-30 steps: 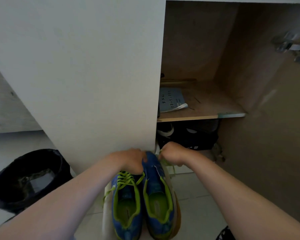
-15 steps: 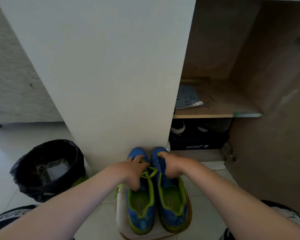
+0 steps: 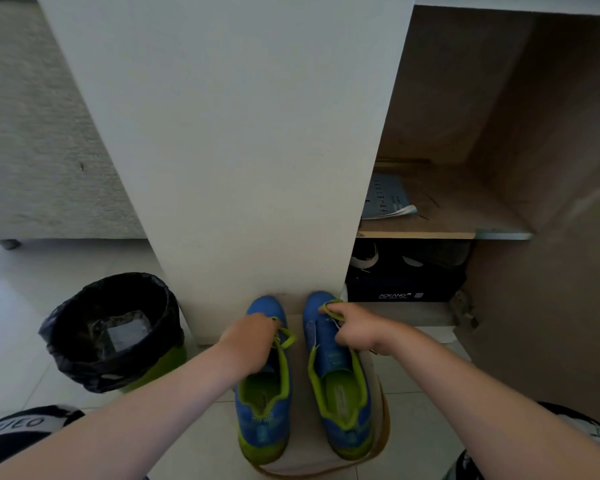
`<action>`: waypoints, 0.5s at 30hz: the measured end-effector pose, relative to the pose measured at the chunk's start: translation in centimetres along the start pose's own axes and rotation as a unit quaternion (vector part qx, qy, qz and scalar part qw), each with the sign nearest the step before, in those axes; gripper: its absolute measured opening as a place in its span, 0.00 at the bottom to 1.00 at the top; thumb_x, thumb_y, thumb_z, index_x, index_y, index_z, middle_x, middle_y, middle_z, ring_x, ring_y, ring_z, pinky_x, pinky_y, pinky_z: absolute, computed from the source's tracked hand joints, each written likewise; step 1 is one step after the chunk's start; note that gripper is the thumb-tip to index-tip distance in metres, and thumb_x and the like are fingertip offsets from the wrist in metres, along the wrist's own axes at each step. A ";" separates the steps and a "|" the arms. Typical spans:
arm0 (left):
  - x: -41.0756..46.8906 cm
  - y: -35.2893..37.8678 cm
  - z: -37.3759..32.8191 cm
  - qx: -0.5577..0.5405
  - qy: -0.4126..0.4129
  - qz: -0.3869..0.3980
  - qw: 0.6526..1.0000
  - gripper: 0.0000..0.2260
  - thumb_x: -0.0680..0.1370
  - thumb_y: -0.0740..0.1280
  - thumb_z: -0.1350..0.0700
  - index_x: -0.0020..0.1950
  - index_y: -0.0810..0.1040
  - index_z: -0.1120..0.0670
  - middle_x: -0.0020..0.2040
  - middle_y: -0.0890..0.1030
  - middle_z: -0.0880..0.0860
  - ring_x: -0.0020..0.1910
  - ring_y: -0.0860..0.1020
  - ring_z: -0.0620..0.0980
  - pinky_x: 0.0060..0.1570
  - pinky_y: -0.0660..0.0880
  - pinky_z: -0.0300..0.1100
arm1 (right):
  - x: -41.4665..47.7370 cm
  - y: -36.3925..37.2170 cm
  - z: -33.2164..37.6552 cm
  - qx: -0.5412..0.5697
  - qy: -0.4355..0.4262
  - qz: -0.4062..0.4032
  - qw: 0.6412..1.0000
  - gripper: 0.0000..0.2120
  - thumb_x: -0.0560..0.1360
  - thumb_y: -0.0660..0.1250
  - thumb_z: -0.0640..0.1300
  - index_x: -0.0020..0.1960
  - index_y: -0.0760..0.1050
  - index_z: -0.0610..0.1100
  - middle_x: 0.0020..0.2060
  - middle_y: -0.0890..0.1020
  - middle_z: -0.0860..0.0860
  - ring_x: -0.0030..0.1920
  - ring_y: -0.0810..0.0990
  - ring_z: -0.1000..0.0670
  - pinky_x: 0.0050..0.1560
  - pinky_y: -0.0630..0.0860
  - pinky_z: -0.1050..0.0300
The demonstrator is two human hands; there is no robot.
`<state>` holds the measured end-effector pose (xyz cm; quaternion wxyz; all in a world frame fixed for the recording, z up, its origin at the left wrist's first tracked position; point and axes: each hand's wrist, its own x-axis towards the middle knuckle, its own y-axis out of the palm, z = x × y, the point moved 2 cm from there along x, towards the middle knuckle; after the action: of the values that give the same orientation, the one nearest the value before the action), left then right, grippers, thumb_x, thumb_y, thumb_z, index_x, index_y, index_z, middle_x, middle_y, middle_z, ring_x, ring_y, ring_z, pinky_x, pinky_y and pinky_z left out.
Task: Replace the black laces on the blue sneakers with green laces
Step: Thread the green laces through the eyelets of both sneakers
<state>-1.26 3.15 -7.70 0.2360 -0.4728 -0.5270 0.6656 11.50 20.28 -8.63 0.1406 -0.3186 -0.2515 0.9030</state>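
Two blue sneakers with lime-green lining stand side by side on a pale mat, toes against the white cabinet door. My left hand [image 3: 248, 341] rests over the lacing of the left sneaker [image 3: 262, 407], its fingers curled on a green lace [image 3: 288, 337]. My right hand [image 3: 352, 329] lies over the right sneaker [image 3: 340, 393] and pinches a green lace end [image 3: 331, 308] near its toe. No black laces are visible.
A bin lined with a black bag [image 3: 113, 330] stands on the tiled floor to the left. The white cabinet door [image 3: 229, 143] rises straight ahead. On the right, the open cabinet holds a booklet [image 3: 387, 199] on a shelf and a dark shoebox [image 3: 402, 285] below.
The view has pulled back and shifted left, and the sneakers now sit slightly apart. My hands have moved from their toes onto the lacing, each holding a green lace.
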 end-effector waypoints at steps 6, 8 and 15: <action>-0.6 0.0 0.6 -0.026 0.047 -0.005 0.999 0.32 0.75 0.65 0.65 0.77 0.63 0.48 0.72 0.68 0.53 0.68 0.72 0.58 0.62 0.73 0.50 | 0.3 0.7 0.4 0.066 -0.005 -0.005 0.998 0.31 0.73 0.61 0.28 0.74 0.69 0.46 0.72 0.71 0.53 0.66 0.74 0.51 0.49 0.77 0.63; -0.4 0.0 0.5 -0.036 0.041 -0.002 0.999 0.31 0.75 0.66 0.65 0.77 0.63 0.48 0.71 0.69 0.54 0.67 0.72 0.58 0.62 0.73 0.50 | 0.1 0.7 0.6 0.082 0.008 -0.002 0.997 0.31 0.74 0.60 0.27 0.73 0.69 0.46 0.71 0.72 0.52 0.63 0.76 0.50 0.36 0.72 0.67; 0.5 -0.1 0.2 -0.083 0.045 -0.013 0.995 0.25 0.75 0.63 0.61 0.72 0.70 0.48 0.65 0.74 0.55 0.64 0.74 0.57 0.60 0.74 0.51 | -0.6 0.1 -0.3 0.150 0.067 0.025 0.986 0.32 0.73 0.57 0.25 0.72 0.71 0.47 0.60 0.75 0.45 0.32 0.71 0.50 0.23 0.63 0.62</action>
<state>-1.67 3.53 -7.78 0.2286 -0.5132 -0.5754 0.5944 12.18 20.08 -8.59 0.1807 -0.3599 -0.0947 0.9104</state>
